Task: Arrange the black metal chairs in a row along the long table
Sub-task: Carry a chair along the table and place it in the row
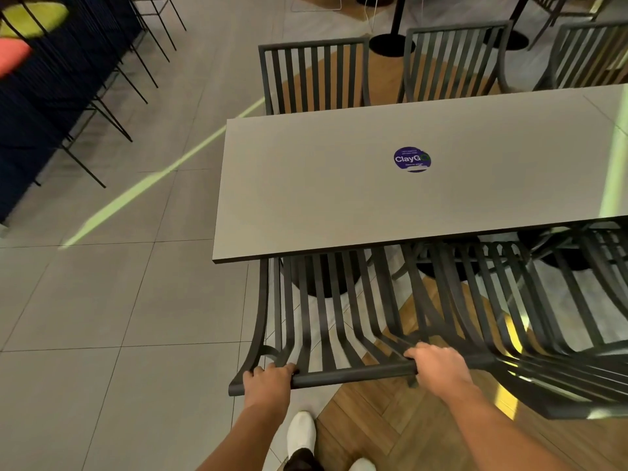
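Note:
A black metal slatted chair (pixel 326 321) stands at the near left end of the long grey table (pixel 306 185), its seat tucked under the tabletop. My left hand (pixel 268 379) grips the left part of its top rail. My right hand (pixel 438 365) grips the right part of the same rail. A second black chair (pixel 530 317) stands right beside it on the near side, and part of a third (pixel 608 253) shows at the right edge. Across the table, three more black chairs (pixel 314 74) (pixel 455 59) (pixel 591 52) stand in a row.
A round purple sticker (pixel 412 159) lies on the tabletop. Dark stools with thin wire legs (pixel 102 96) line the far left. Round black table bases (pixel 390 44) stand beyond the far chairs. Grey tile floor (pixel 102 300) opens to the left; my white shoe (pixel 300 433) is behind the chair.

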`<control>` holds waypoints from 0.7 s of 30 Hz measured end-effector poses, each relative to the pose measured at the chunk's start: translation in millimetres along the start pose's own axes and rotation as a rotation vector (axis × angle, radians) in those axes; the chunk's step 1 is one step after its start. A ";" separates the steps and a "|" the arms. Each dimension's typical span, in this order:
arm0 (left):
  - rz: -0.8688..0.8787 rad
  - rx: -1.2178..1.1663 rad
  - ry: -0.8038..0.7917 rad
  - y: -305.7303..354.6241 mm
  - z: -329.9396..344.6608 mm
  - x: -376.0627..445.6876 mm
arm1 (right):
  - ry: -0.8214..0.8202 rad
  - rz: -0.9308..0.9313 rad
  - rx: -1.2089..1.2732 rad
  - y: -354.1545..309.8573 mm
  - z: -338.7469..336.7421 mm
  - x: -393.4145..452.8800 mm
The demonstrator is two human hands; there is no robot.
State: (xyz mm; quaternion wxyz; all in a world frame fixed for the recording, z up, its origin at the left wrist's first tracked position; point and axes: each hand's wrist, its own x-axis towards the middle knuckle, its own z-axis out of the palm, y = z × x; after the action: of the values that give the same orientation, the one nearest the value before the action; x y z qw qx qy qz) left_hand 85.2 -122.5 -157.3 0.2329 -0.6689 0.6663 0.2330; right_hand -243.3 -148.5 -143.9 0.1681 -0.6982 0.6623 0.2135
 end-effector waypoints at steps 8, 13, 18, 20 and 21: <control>0.020 -0.020 0.001 -4.6 1.1 -0.5 | 0.005 0.000 -0.022 -2.6 7.6 2.5; 0.019 -0.018 -0.012 -20.3 -1.6 2.7 | 0.013 0.033 -0.014 -18.7 12.1 0.4; 0.005 -0.024 -0.038 -25.6 -4.8 3.2 | 0.012 0.037 -0.001 -27.2 15.0 1.0; 0.001 -0.026 -0.045 -25.4 -4.7 3.1 | -0.005 0.027 0.006 -25.8 14.2 2.0; 0.000 -0.028 -0.050 -25.3 -5.0 3.0 | -0.020 0.022 0.009 -24.7 13.3 2.4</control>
State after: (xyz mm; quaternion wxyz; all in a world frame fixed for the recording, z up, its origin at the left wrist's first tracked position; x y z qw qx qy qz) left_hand 110.5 -127.8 -155.3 0.2403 -0.6660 0.6570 0.2590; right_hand -219.6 -142.0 -157.6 0.1756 -0.6880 0.6691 0.2194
